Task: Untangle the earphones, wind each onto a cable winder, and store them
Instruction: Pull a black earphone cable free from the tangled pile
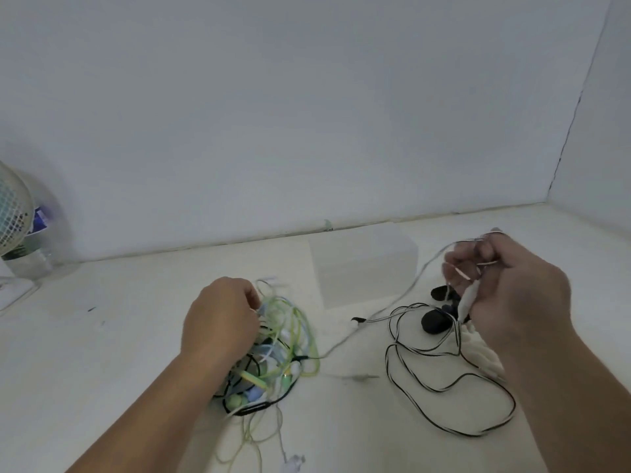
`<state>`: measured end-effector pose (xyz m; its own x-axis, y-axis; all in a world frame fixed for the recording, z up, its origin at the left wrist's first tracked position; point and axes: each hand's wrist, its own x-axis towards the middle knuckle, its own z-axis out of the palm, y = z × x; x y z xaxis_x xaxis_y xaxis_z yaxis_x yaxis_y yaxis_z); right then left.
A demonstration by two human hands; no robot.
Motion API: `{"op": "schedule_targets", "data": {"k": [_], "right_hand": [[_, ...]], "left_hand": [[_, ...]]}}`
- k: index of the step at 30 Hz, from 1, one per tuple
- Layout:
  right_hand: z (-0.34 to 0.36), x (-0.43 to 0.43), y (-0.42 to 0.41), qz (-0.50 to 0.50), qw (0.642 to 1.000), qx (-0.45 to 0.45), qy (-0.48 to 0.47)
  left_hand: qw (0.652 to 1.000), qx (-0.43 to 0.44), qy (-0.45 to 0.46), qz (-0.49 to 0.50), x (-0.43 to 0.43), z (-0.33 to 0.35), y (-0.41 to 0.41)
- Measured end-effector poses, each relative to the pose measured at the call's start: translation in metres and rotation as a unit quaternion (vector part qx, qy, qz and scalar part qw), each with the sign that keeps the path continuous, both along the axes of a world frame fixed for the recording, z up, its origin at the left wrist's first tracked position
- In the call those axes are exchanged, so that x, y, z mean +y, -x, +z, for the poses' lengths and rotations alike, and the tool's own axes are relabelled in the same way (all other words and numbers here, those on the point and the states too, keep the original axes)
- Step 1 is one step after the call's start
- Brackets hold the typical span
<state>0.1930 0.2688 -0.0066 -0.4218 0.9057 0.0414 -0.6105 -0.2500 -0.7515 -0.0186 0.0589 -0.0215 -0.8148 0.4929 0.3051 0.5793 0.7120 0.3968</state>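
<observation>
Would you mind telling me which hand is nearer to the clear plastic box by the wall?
Right. The right hand is raised just beside the clear plastic box, while the left hand rests farther off on the tangled earphones.

Left hand (pixel 218 319) down on the tangled earphones (pixel 280 353) at centre-left of the table (pixel 102 353), right hand (pixel 505 295) raised to the right with a cable (pixel 403 295) running back to that heap. Below it, a loose cable loop (pixel 444 387) on the table beside what may be cable winders (pixel 435 320). Behind, between the hands, a box (pixel 365 264) near the wall (pixel 307 114); far left, fan (pixel 13 206) before bottle (pixel 37 247).
</observation>
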Motion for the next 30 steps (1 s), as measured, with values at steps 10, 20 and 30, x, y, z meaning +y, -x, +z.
{"op": "schedule_targets", "data": {"k": [10, 20, 30], "right_hand": [[-0.002, -0.037, 0.01, 0.114, 0.863, -0.33, -0.365], [0.009, -0.048, 0.001, 0.307, 0.918, -0.115, -0.225], [0.008, -0.012, -0.005, 0.131, 0.965, -0.208, -0.091]], "left_hand": [[0.963, 0.041, -0.121, -0.238, 0.011, 0.027, -0.054], [0.755, -0.475, -0.213, -0.4, 0.042, 0.018, -0.088], [0.918, -0.179, -0.314, -0.166, 0.03, 0.056, -0.059]]}}
